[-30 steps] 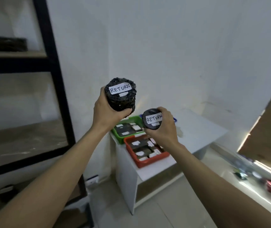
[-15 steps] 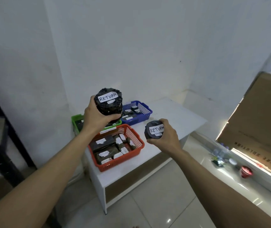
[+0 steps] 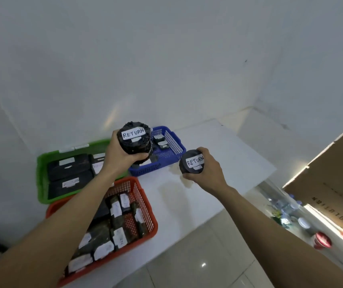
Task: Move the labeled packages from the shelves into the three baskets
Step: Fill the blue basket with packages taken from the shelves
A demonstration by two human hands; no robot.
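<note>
From the head view, both forearms reach forward over a white tabletop (image 3: pixel 218 154). The left hand (image 3: pixel 120 156) is raised, its grip curled round the side of a large black bubble-wrapped cylindrical package (image 3: pixel 135 140) whose round end faces the camera and bears a white paper label reading "RETURN". The right hand (image 3: pixel 207 170) sits lower and to the right, its grip wrapped round a smaller black cylindrical package (image 3: pixel 191 162) with the same "RETURN" label on its end; that package hangs above bare tabletop.

Just behind and below the left grip stands a blue plastic mesh basket (image 3: pixel 171 149); a few small dark labeled packages lie inside, and the large package covers its near left part. To the left of the left grip a green plastic basket (image 3: pixel 41 173) holds flat black wrapped packages with white labels. Beneath the left forearm an orange-red plastic mesh basket (image 3: pixel 145 204) is packed with many dark wrapped packages carrying white labels.

The writing on the basket packages is too blurred to read. The left forearm hides part of the green and orange-red baskets. At the far right, a brown cardboard box (image 3: pixel 332 183) is cut off by the frame edge, and small items on the floor beneath it are indistinct.
</note>
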